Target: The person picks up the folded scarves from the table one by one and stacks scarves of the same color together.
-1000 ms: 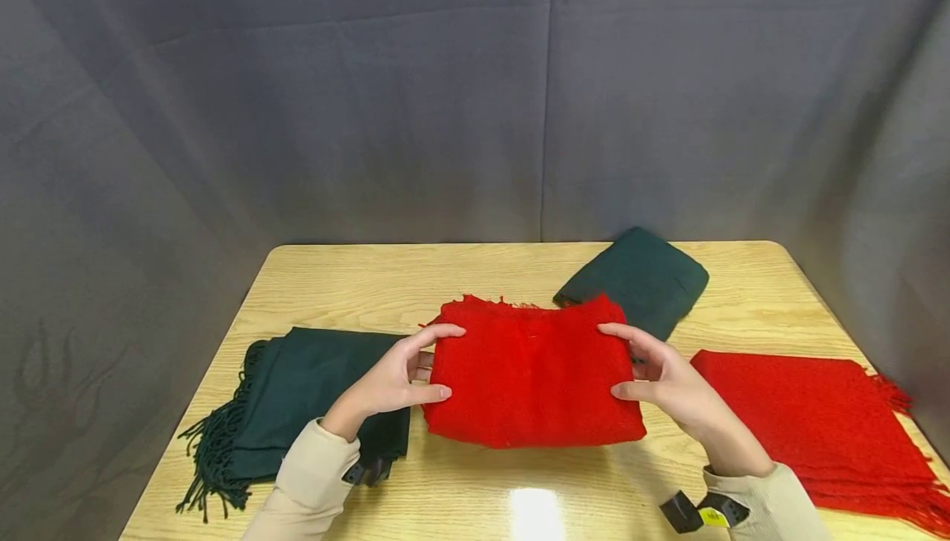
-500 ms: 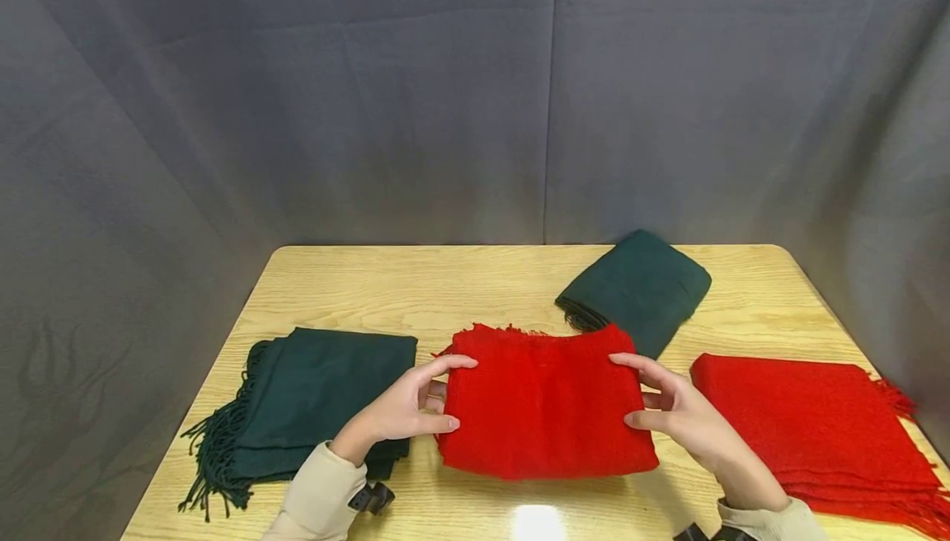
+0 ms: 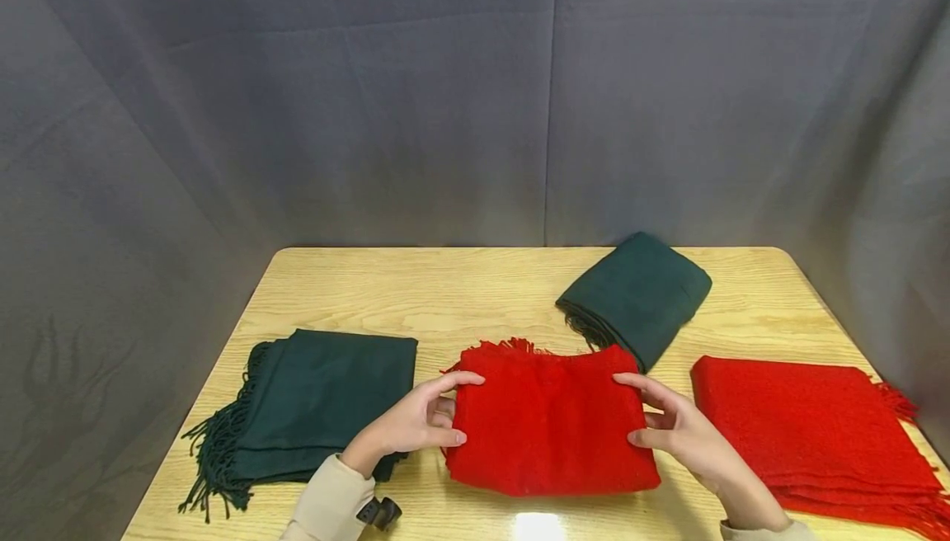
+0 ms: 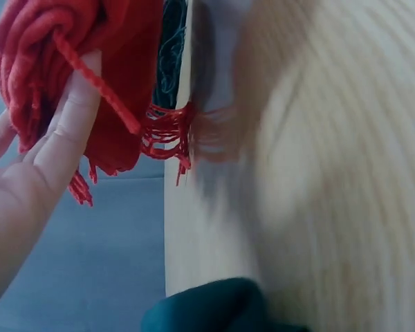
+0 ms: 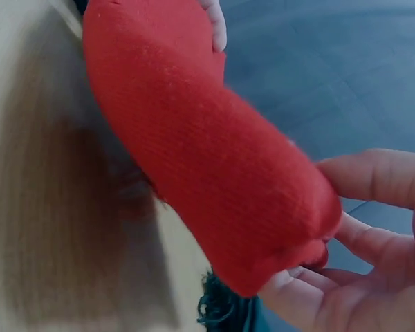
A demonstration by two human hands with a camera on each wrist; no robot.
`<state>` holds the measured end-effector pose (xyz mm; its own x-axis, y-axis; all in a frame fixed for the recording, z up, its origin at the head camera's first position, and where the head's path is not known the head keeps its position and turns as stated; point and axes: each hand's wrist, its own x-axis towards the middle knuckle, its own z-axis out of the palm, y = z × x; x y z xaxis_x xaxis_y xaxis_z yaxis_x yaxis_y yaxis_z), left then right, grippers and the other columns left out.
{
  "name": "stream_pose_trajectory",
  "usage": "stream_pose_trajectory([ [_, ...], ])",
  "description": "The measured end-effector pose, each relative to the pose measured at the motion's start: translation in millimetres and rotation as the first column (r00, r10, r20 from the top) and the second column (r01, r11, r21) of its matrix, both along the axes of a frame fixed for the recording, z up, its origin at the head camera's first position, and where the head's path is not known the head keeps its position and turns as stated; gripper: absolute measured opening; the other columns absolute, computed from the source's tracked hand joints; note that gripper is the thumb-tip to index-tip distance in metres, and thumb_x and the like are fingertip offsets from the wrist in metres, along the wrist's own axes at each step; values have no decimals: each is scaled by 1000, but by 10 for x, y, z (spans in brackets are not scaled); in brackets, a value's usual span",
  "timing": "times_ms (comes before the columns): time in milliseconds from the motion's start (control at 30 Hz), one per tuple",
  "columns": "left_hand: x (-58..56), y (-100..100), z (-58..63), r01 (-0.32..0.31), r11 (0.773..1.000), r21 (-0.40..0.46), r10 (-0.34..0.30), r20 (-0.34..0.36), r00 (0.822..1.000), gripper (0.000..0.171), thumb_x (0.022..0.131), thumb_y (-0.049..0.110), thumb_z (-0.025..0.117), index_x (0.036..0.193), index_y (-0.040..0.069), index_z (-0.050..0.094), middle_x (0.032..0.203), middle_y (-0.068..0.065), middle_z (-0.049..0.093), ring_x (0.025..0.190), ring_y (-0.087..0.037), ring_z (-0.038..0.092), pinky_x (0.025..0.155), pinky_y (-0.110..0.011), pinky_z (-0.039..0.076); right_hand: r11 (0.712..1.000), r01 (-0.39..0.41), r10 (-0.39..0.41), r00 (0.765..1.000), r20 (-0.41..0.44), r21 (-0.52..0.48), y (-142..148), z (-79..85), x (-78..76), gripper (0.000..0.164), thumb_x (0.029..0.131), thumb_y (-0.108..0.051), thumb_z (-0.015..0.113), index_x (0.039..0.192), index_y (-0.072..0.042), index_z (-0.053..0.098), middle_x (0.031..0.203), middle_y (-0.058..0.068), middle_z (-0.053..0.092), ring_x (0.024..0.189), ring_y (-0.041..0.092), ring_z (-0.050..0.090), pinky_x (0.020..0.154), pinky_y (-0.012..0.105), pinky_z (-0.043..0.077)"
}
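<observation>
Gripping opposite ends, left hand (image 3: 410, 423) and right hand (image 3: 681, 430) hold red cloth (image 3: 552, 430) between them; fringed green cloth (image 3: 322, 397) lies beside the left.

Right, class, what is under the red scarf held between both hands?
Wooden table, shadowed in both wrist views. From the head view, the red scarf covers the patch directly beneath.
</observation>
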<state>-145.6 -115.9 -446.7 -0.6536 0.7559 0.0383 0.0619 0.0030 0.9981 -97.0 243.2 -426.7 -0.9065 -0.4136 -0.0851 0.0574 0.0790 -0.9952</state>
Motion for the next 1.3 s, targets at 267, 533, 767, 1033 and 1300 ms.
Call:
stream_pose_trajectory([
  [267,37,36,-83,-3,997,-79,4,14,1000,60,79,-2,63,134,4,38,75,-10,47,59,-11,48,62,-24,50,1000,16,-16,998,65,3,7,-147,38,59,80,6,58,135,-3,36,122,12,39,94,22,58,72,32,50],
  [533,58,36,-156,16,995,-99,-14,17,1000,57,81,1,63,133,1,38,75,-9,50,59,-9,50,62,-22,48,1000,27,-28,993,118,7,16,-228,55,60,81,6,57,135,1,34,118,15,40,94,24,57,73,33,50],
  [767,64,31,-179,-22,988,-153,35,83,996,54,83,2,63,131,4,40,87,-8,53,62,-13,53,62,-24,47,998,47,-53,990,131,42,39,-273,60,60,81,4,58,135,5,31,122,21,38,97,26,55,75,33,50],
  [1033,57,36,-235,-58,969,-239,90,125,988,51,82,-2,61,128,5,41,96,-9,53,60,-17,54,60,-28,49,985,96,-117,982,147,140,81,-332,45,59,82,-4,62,134,5,34,126,26,34,93,24,52,65,29,49],
  [1300,68,20,-178,-167,917,-362,115,-160,980,50,79,-1,66,125,7,47,96,-8,51,58,-14,52,51,-23,42,982,119,-143,976,166,148,159,-362,64,57,88,-12,59,133,9,32,126,30,37,95,24,56,69,38,52],
])
